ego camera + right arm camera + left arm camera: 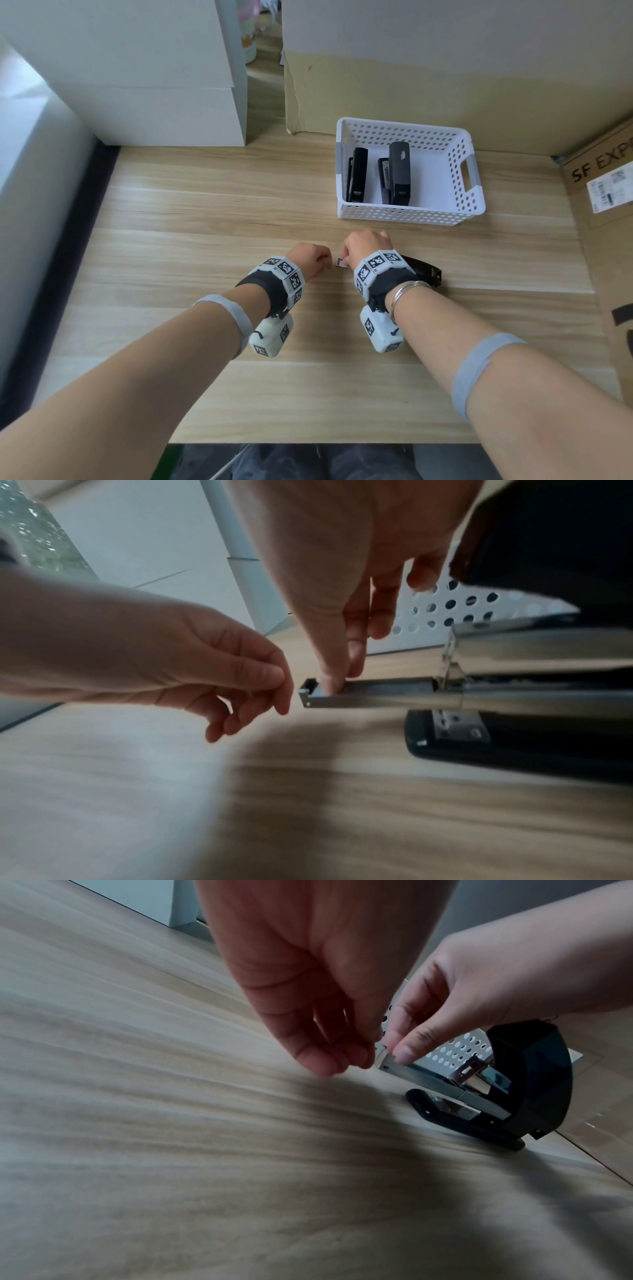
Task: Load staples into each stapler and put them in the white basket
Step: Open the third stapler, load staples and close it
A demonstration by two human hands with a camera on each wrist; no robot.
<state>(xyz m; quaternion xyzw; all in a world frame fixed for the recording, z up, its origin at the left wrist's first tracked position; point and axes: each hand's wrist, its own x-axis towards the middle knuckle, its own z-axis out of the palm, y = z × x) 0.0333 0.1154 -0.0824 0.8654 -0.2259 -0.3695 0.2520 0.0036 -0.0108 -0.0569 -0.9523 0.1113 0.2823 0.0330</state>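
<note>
A black stapler (423,270) lies on the wooden table with its top cover swung up (534,1074). Its metal magazine (377,696) sticks out to the left above the black base (514,748). My right hand (342,676) pinches the magazine's front end between thumb and forefinger. My left hand (277,691) hovers just left of the magazine tip, fingers loosely curled, with nothing visible in it. Whether staples lie in the channel is hidden by my thumb. The white perforated basket (411,216) stands behind my hands and holds two black staplers (357,174) (399,173).
White boxes (154,85) stand at the back left. A cardboard panel (445,102) rises behind the basket, and a cardboard box (603,212) borders the table's right side. Bare wood (205,212) stretches left of the hands.
</note>
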